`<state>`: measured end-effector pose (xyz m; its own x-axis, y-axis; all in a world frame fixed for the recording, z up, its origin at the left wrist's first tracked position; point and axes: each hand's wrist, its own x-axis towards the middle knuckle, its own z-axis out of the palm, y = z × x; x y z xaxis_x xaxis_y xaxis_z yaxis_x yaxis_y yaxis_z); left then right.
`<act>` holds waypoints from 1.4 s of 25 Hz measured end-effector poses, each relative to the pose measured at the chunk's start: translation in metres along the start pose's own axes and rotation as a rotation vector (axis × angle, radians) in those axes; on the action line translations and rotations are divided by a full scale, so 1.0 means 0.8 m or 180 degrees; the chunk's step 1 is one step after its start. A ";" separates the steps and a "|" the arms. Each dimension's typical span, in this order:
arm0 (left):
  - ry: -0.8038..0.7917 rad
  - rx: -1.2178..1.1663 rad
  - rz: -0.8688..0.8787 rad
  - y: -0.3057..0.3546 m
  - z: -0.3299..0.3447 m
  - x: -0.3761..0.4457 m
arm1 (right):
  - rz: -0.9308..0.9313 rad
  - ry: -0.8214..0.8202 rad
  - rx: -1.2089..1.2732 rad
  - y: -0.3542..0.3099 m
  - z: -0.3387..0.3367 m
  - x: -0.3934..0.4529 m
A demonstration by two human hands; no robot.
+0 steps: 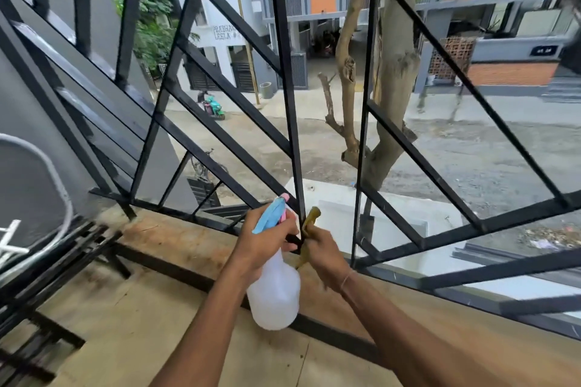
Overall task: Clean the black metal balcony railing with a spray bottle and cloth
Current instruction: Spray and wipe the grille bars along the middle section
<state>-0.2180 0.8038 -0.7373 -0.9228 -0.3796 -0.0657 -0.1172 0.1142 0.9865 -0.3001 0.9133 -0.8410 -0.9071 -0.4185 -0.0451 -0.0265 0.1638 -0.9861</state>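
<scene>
Railing [287,78]: black metal bars, verticals plus diagonals, spanning the whole view, bottom rail sitting on a tan ledge [176,239]. Both hands work at the foot of the centre upright.

Left hand [262,243] grips the neck of the bottle [275,292], fingers curled round it just under the blue-and-pink spray head. Bottle is translucent white, hangs roughly upright with its body below the hand, nozzle aimed at the upright. Can't tell whether a finger is on the trigger.

Right hand [323,256] clutches the cloth [309,223], olive-yellow, bunched in the fist. Cloth pokes out above and below the fingers and presses against the right side of the centre upright, close to where it meets the bottom rail. The two hands sit just beside each other with the bar between them. Thin band on the right wrist.

Outward: tan tiled floor [132,324] under the arms. Left side, a grey wall [28,110] with a white cable looping across it, plus more black bars low at the left edge, blurred. Through the railing: a tree trunk [390,72] just past the bars, a street below with a rider on a scooter [213,104], and grey, orange and yellow buildings across the road.
</scene>
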 end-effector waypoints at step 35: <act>-0.0429 0.0313 -0.0910 -0.135 0.056 -0.062 | 0.0228 0.0881 -0.0595 0.009 -0.028 -0.153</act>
<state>-0.1758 0.8513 -0.8470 -0.8870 -0.2847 -0.3636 -0.4073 0.1111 0.9065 -0.1987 0.9859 -0.8386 -0.9884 -0.1458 -0.0428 -0.0120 0.3555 -0.9346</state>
